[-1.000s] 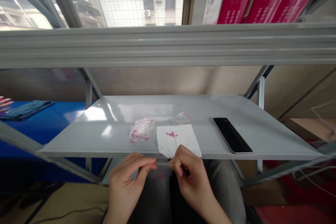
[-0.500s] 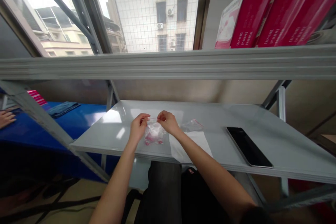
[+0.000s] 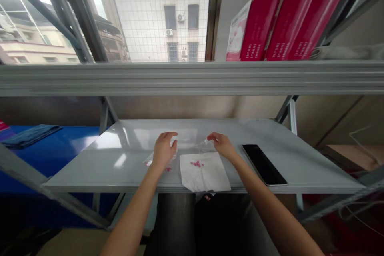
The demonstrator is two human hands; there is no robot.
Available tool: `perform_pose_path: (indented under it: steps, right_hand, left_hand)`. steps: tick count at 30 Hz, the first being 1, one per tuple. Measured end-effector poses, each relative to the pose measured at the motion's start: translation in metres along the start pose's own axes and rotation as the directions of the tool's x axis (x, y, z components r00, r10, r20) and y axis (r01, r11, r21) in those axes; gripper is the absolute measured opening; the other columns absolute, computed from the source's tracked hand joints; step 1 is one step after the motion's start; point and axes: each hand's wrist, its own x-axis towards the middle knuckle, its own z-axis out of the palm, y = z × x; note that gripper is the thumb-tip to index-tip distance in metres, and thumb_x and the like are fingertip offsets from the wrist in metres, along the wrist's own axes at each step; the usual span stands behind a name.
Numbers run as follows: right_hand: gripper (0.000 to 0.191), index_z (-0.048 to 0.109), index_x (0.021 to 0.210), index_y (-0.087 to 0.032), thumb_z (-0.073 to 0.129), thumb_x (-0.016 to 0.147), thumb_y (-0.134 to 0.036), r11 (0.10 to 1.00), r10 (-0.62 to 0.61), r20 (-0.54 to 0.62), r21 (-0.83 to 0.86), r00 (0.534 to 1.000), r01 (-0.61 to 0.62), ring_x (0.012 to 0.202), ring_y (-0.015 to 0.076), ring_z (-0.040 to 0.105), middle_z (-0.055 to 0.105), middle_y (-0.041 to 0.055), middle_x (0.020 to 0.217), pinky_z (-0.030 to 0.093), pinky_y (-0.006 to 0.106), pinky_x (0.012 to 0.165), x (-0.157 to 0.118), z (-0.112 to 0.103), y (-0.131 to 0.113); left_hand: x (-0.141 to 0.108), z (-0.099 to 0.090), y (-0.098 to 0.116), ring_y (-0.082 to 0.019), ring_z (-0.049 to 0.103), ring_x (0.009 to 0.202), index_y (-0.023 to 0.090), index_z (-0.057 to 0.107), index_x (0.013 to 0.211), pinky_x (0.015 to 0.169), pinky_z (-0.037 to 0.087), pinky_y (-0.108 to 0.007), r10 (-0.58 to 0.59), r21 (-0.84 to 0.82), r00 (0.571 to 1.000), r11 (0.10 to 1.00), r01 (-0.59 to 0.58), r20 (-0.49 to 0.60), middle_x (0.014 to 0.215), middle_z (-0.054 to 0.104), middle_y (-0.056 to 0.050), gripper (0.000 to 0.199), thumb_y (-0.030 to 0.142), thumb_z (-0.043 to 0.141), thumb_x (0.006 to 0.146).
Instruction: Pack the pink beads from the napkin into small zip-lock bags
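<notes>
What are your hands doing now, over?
Left hand on clear plastic bag of pink beads. Right hand at small clear plastic bag. White paper napkin with pink beads between them.

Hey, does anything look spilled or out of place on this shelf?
Yes: a small cluster of pink pieces lies loose on the white paper, outside any bag, which looks like a small spill. More pink bits show at the plastic bag under the left hand, though the hand hides most of it.

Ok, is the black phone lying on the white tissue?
No, the black phone lies apart from the white tissue, off to its right on the grey shelf.
</notes>
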Motion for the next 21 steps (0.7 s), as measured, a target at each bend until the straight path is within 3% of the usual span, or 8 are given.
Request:
perform_pose_path:
  steps: [4,6,8,9,12,16,18,21]
  right_hand:
    - [0.017,0.068,0.101,-0.015,0.062,0.097,-0.031,1.000,-0.014,0.016,0.025,1.000,0.013,0.103,0.0215,0.066,0.070,0.0059,0.107,0.051,0.045,0.095,-0.014,0.009,0.004]
    - [0.016,0.068,0.099,-0.015,0.063,0.096,-0.029,0.998,-0.011,0.006,0.064,1.000,0.011,0.102,0.0214,0.066,0.071,0.0054,0.105,0.051,0.046,0.096,-0.019,0.014,0.001]
    - [0.009,0.069,0.094,-0.015,0.065,0.093,-0.023,0.993,-0.001,-0.020,0.122,1.000,0.004,0.099,0.0212,0.067,0.072,0.0046,0.099,0.050,0.045,0.096,-0.022,0.015,-0.004]
    - [0.005,0.070,0.090,-0.016,0.066,0.090,-0.018,0.988,0.008,-0.040,0.157,0.999,-0.001,0.097,0.0213,0.067,0.073,0.0044,0.096,0.049,0.045,0.097,-0.024,0.014,-0.006]
    - [0.018,0.071,0.087,-0.019,0.060,0.079,-0.007,0.960,0.069,-0.153,0.280,0.986,-0.024,0.101,0.0230,0.065,0.074,0.0064,0.098,0.046,0.042,0.101,-0.031,0.006,-0.013]
    - [0.024,0.065,0.102,-0.019,0.054,0.081,-0.023,0.873,0.253,-0.311,0.481,0.916,-0.078,0.098,0.0240,0.064,0.069,0.0116,0.112,0.052,0.039,0.087,-0.059,-0.006,-0.021]
    - [0.029,0.063,0.097,-0.016,0.049,0.086,-0.040,0.799,0.334,-0.270,0.589,0.903,-0.120,0.077,0.0220,0.065,0.070,0.0130,0.098,0.054,0.035,0.068,-0.080,-0.009,-0.026]
    - [0.054,0.064,0.084,-0.014,0.039,0.087,-0.062,0.663,0.381,-0.091,0.720,0.920,-0.204,0.052,0.0190,0.059,0.068,0.0116,0.073,0.046,0.030,0.043,-0.115,-0.010,-0.039]
  left_hand:
    - [0.012,0.037,0.038,-0.023,0.063,0.110,0.019,0.067,0.110,0.098,0.051,-0.045,0.230,-0.096,0.936,0.973,-0.212,0.266,0.116,0.068,-0.007,0.021,0.026,0.067,0.091]
    - [0.016,0.052,0.049,-0.023,0.064,0.107,0.017,0.066,0.113,0.094,0.053,-0.046,0.259,-0.117,0.910,0.965,-0.233,0.323,0.119,0.066,-0.008,0.024,0.032,0.064,0.094]
    - [0.020,0.061,0.053,-0.022,0.065,0.104,0.018,0.064,0.115,0.090,0.055,-0.044,0.233,-0.120,0.915,0.972,-0.204,0.330,0.121,0.065,-0.009,0.025,0.033,0.060,0.096]
    - [0.022,0.064,0.053,-0.022,0.065,0.102,0.018,0.063,0.117,0.089,0.056,-0.043,0.209,-0.124,0.924,0.976,-0.178,0.320,0.121,0.065,-0.009,0.025,0.033,0.060,0.097]
    - [0.031,0.064,0.052,-0.020,0.066,0.098,0.018,0.063,0.117,0.085,0.057,-0.041,0.120,-0.163,0.961,0.983,-0.081,0.247,0.119,0.065,-0.009,0.026,0.033,0.060,0.097]
    - [0.026,0.049,0.059,-0.018,0.070,0.086,0.014,0.066,0.105,0.076,0.060,-0.035,0.038,-0.300,0.995,0.954,-0.008,0.094,0.103,0.071,-0.007,0.019,0.030,0.059,0.097]
    - [0.008,0.036,0.069,-0.020,0.072,0.089,0.014,0.067,0.092,0.078,0.060,-0.033,0.049,-0.385,0.999,0.922,-0.041,0.010,0.098,0.073,-0.008,0.016,0.024,0.054,0.095]
    - [-0.035,0.017,0.088,-0.021,0.072,0.097,0.018,0.064,0.082,0.083,0.059,-0.033,0.098,-0.471,0.991,0.873,-0.129,-0.090,0.100,0.075,-0.008,0.012,0.019,0.054,0.088]
